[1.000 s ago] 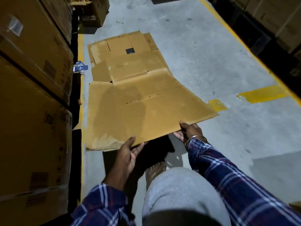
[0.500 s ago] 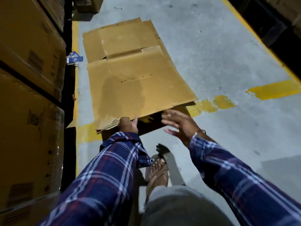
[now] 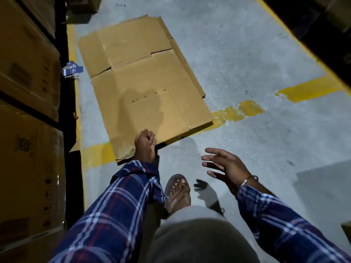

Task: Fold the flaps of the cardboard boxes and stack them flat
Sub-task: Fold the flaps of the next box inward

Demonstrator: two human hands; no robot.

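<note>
A person's left hand (image 3: 145, 147) curls its fingers round the near edge of a flattened cardboard box (image 3: 144, 86), apparently settling it atop the stack on the concrete floor (image 3: 247, 54) beside shelved cartons (image 3: 28, 73); the right hand (image 3: 226, 168) hovers empty, fingers spread.

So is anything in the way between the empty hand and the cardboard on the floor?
Nothing visible. The open right hand hovers over bare grey floor, apart from the flattened brown cardboard box. The left hand already has a grip on its near edge.
</note>
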